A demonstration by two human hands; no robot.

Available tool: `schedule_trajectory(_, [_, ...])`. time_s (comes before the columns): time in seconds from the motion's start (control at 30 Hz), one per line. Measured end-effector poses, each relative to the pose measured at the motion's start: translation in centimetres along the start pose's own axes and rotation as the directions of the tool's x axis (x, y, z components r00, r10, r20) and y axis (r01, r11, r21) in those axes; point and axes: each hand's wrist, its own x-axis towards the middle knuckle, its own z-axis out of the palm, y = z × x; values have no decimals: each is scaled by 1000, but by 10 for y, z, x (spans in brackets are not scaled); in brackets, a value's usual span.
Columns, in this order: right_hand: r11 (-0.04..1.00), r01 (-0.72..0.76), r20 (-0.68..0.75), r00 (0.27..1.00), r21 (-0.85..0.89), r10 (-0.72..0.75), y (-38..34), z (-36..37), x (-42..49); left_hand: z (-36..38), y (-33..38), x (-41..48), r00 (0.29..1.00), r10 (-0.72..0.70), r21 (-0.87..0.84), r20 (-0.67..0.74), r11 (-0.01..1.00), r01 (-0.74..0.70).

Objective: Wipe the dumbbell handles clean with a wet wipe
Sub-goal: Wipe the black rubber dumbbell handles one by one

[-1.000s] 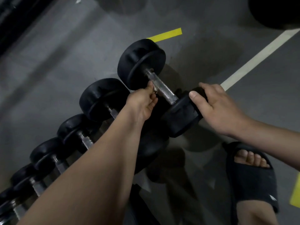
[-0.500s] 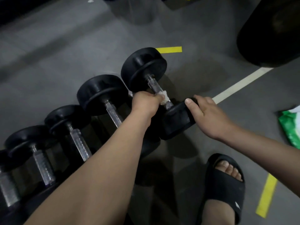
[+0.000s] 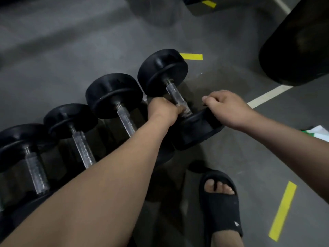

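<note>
Head view. The rightmost dumbbell point(image 3: 165, 73) of a floor row lay at centre frame. The left hand point(image 3: 164, 111) was closed round the lower end of its handle point(image 3: 175, 94), where a pale blurred patch point(image 3: 186, 111) showed just beyond the fingers; whether this was the wet wipe could not be told. The right hand point(image 3: 229, 107), right of centre, had its fingers curled over the rim of the near weight head point(image 3: 199, 130). Three further dumbbells point(image 3: 114, 95) ran towards lower left. A black sandal point(image 3: 221, 211) stood on the grey floor point(image 3: 71, 50) at lower right.
</note>
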Motion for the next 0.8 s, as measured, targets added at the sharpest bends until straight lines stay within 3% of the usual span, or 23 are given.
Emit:
schedule_trajectory(0.13, [997,-56,-47,998,-60,53,-3,1,21,-2,8,9,996,-71,-249,-52,967,56])
schedule_trajectory(0.23, [993,-99,-125,988,-58,91,1,5,24,-2,9,1,995,-61,-150,83,986,73])
schedule_trajectory(0.3, [991,-91,-123,989,-98,79,2,8,26,3,5,-6,993,-54,-73,100,995,61])
schedule_trajectory(0.4, [981,-23,-23,1000,-190,19,-1,5,38,8,-3,-4,996,-92,-188,16,978,93])
schedule_trajectory(0.6, [969,3,212,976,-246,51,-2,0,74,8,0,22,977,-179,-510,-118,855,96])
schedule_trajectory(0.7, [992,-18,242,969,-127,49,-3,5,84,13,1,26,966,-206,-595,-157,800,74])
schedule_trajectory(0.8, [998,-69,158,985,-13,70,-3,17,83,18,-2,20,967,-231,-647,-112,756,105])
